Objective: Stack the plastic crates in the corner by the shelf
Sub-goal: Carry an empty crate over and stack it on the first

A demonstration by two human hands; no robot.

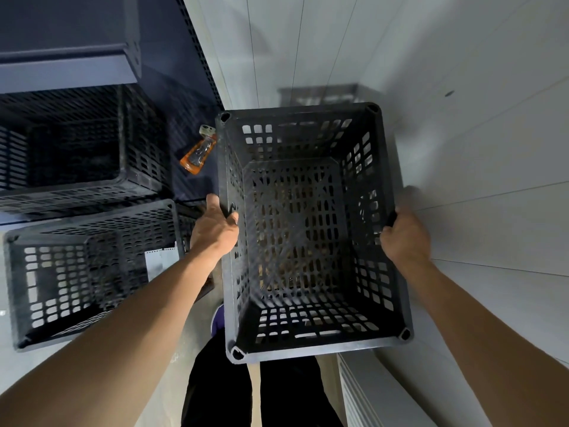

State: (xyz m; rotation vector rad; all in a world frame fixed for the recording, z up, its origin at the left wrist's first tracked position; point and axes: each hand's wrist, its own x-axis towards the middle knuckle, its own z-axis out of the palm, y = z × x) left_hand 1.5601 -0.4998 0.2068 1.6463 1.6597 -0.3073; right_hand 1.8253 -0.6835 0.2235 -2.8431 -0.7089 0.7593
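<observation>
I look straight down into an empty black perforated plastic crate [311,346] held in the corner beside the white wall. My left hand [215,229] grips its left rim, fingers curled into the handle slot. My right hand [405,232] grips the right rim in the same way. Through the crate's mesh bottom something brownish shows below, too dim to identify. A second black crate [77,272] stands on the floor at the left. A third black crate [92,149] sits on the low level of the dark blue shelf [67,69].
An orange blister pack [198,154] lies between the shelf upright and the held crate. White wall panels [462,134] close the right side. A white radiator-like panel [369,396] is at the bottom right. My dark trouser legs [221,389] are below the crate.
</observation>
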